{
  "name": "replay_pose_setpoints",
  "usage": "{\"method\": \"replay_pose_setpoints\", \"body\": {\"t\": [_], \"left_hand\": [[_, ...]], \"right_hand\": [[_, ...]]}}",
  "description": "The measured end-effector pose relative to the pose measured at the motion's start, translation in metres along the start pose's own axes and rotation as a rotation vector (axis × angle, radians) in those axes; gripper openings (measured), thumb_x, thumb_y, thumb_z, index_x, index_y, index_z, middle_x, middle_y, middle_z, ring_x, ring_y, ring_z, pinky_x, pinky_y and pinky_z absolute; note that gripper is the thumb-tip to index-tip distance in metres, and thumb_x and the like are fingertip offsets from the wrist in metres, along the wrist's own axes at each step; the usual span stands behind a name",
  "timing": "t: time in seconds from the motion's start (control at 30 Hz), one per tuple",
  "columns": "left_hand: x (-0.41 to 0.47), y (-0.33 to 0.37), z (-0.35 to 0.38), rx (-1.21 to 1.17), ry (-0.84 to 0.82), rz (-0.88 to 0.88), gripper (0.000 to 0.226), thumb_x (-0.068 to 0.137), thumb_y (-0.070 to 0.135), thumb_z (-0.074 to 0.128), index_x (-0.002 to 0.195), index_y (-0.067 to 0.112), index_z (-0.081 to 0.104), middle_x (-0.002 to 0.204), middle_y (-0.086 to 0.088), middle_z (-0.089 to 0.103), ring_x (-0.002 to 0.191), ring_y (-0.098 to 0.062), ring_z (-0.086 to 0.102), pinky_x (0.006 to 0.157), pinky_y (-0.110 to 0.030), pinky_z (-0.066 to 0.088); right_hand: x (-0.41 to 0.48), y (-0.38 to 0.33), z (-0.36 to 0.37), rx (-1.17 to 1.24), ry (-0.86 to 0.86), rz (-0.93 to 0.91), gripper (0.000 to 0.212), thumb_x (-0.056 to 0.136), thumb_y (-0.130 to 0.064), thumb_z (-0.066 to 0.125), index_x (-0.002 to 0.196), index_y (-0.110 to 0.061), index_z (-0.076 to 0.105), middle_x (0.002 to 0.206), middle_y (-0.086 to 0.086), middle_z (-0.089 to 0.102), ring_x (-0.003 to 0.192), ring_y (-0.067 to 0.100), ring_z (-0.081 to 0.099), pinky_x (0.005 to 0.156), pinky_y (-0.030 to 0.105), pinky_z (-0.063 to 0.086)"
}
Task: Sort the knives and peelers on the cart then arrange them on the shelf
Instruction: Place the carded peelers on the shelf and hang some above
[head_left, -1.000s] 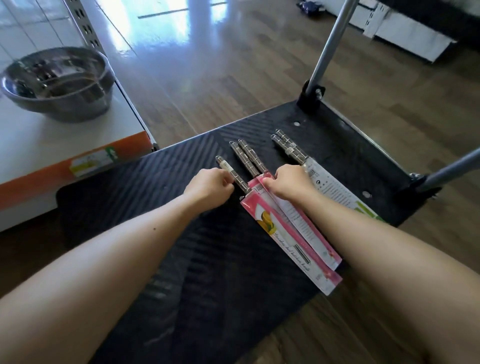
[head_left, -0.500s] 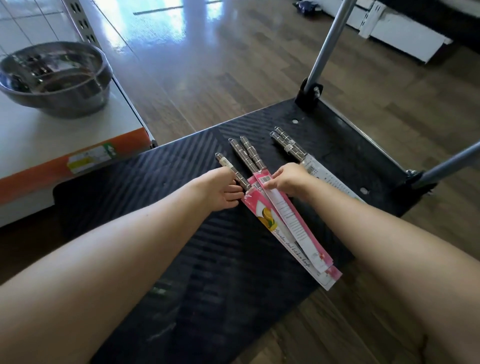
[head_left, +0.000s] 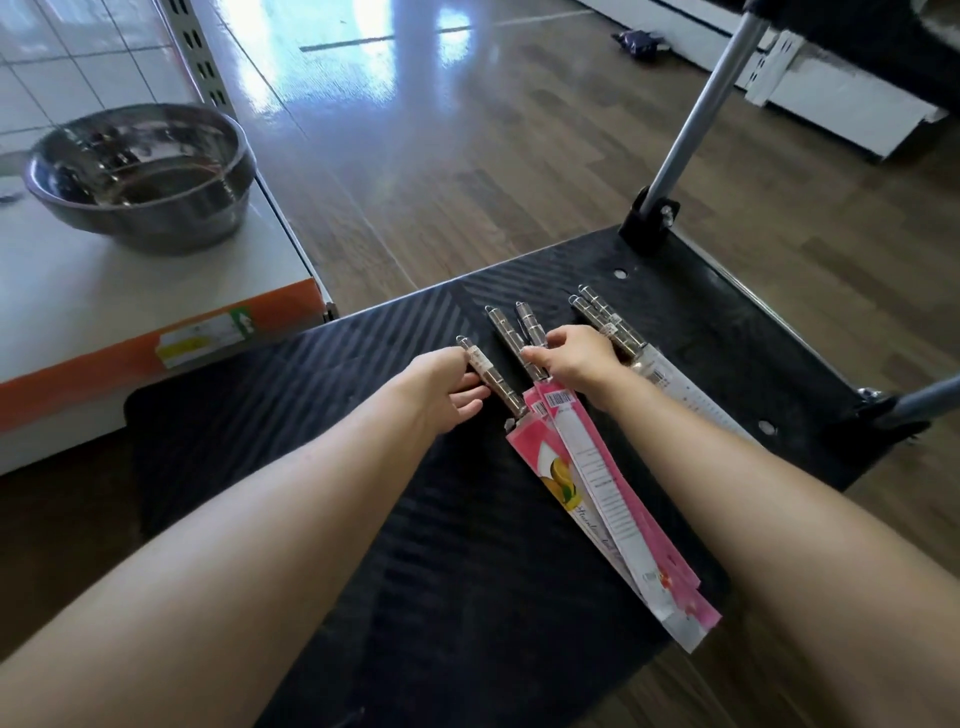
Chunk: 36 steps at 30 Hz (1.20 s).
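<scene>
Three knives in pink card sleeves lie side by side on the black ribbed cart deck, steel handles pointing away from me. My left hand curls its fingers around the handle of the leftmost knife. My right hand rests on the handles of the other two pink-sleeved knives, fingers pinching them. To the right, two more knives in a white sleeve lie partly under my right forearm.
A steel bowl stands on the white shelf with an orange front edge at left. The cart's grey handle posts rise at the far right corner. Wooden floor surrounds the cart.
My right hand has slid up from the sleeve tops onto the two knife handles. My left hand has shifted to grip the leftmost handle. The pink sleeves lie closer together.
</scene>
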<state>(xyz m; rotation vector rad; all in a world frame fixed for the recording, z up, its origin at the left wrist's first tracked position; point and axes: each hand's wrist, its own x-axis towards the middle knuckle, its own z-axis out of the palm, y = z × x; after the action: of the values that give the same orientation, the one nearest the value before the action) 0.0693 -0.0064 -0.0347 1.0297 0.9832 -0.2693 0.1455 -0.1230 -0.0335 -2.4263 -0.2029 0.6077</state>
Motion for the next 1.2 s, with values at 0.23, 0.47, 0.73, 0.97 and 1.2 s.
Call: {"method": "replay_pose_setpoints", "body": {"t": [0.23, 0.47, 0.73, 0.97, 1.2], "left_hand": [[0.015, 0.000, 0.003, -0.028, -0.033, 0.011, 0.020, 0.094, 0.014, 0.049, 0.076, 0.017, 0.055, 0.077, 0.005, 0.056, 0.066, -0.005, 0.052, 0.059, -0.012, 0.043], [0.024, -0.006, 0.012, -0.062, -0.010, 0.073, 0.004, 0.088, 0.009, 0.061, 0.089, 0.012, 0.061, 0.078, 0.004, 0.057, 0.065, -0.002, 0.053, 0.039, -0.004, 0.042], [0.016, -0.006, 0.006, -0.087, 0.048, 0.053, 0.030, 0.089, 0.010, 0.060, 0.119, 0.006, 0.061, 0.114, -0.005, 0.067, 0.076, -0.007, 0.061, 0.042, -0.013, 0.046], [0.009, -0.009, -0.001, -0.165, 0.023, 0.100, 0.035, 0.090, 0.010, 0.058, 0.125, 0.009, 0.058, 0.119, -0.006, 0.065, 0.085, -0.009, 0.060, 0.060, -0.013, 0.043], [0.000, -0.004, -0.016, -0.111, 0.007, 0.097, 0.028, 0.088, 0.012, 0.061, 0.116, 0.008, 0.063, 0.082, -0.003, 0.065, 0.070, -0.010, 0.061, 0.054, -0.018, 0.047]], "right_hand": [[0.010, 0.004, 0.008, 0.119, -0.045, 0.011, 0.033, 0.082, -0.026, 0.070, 0.110, -0.010, 0.066, 0.106, 0.008, 0.070, 0.094, 0.022, 0.067, 0.089, 0.034, 0.053], [0.003, 0.003, 0.007, 0.372, -0.240, 0.047, 0.026, 0.087, -0.021, 0.065, 0.104, -0.002, 0.066, 0.083, 0.007, 0.065, 0.071, 0.016, 0.060, 0.067, 0.028, 0.052], [-0.006, -0.002, 0.004, 0.442, -0.347, 0.093, 0.027, 0.090, -0.018, 0.060, 0.109, 0.001, 0.064, 0.081, 0.007, 0.065, 0.067, 0.016, 0.060, 0.064, 0.026, 0.051], [-0.014, -0.004, 0.010, 0.519, -0.408, 0.131, 0.025, 0.084, -0.019, 0.066, 0.102, 0.000, 0.067, 0.086, 0.014, 0.066, 0.067, 0.025, 0.060, 0.066, 0.036, 0.052], [-0.024, -0.018, 0.016, 0.599, -0.408, 0.164, 0.020, 0.085, -0.017, 0.067, 0.095, 0.000, 0.068, 0.075, 0.011, 0.066, 0.050, 0.017, 0.061, 0.046, 0.023, 0.054]]}}
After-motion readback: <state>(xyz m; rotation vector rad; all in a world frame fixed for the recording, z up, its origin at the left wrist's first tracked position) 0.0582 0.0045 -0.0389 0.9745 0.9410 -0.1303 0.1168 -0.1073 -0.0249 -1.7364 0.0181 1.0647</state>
